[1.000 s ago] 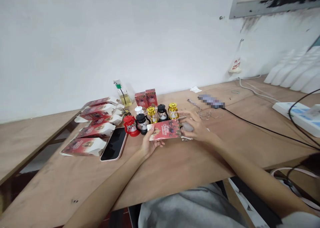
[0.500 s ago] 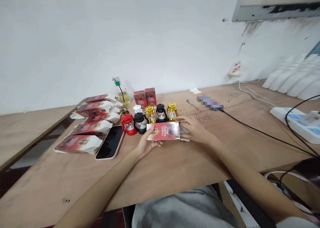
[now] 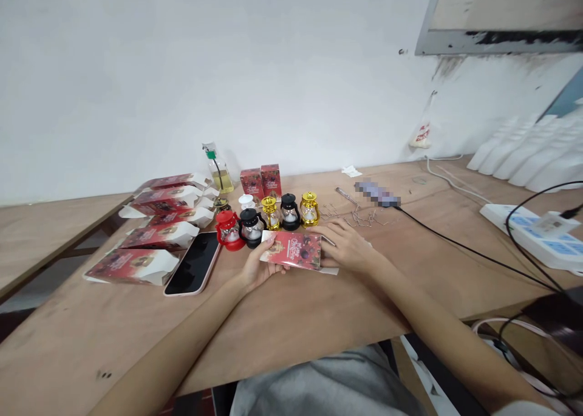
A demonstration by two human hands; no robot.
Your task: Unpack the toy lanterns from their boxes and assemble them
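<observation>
My left hand [image 3: 255, 269] grips the left end of a small red printed carton [image 3: 294, 250] held just above the wooden table [image 3: 319, 306]. My right hand [image 3: 345, 246] closes on the carton's right end, where a white flap shows. Right behind the carton stand several tiny lanterns: a red lantern [image 3: 226, 230], a black lantern [image 3: 251, 225], a gold lantern [image 3: 270, 212], a second black lantern [image 3: 289, 211] and a second gold lantern [image 3: 310, 209]. What is inside the carton is hidden.
Several flat red cartons [image 3: 136, 264] lie at the left beside a phone [image 3: 193, 271]. Two upright red boxes [image 3: 261, 181] and a small oil bottle [image 3: 217, 169] stand near the wall. Wire hooks [image 3: 364, 217], a black cable [image 3: 460, 243] and a white power strip [image 3: 528, 237] lie to the right.
Both hands and the red carton have dropped slightly toward the table and toward me. The view has shifted a little; nothing else on the table has moved.
</observation>
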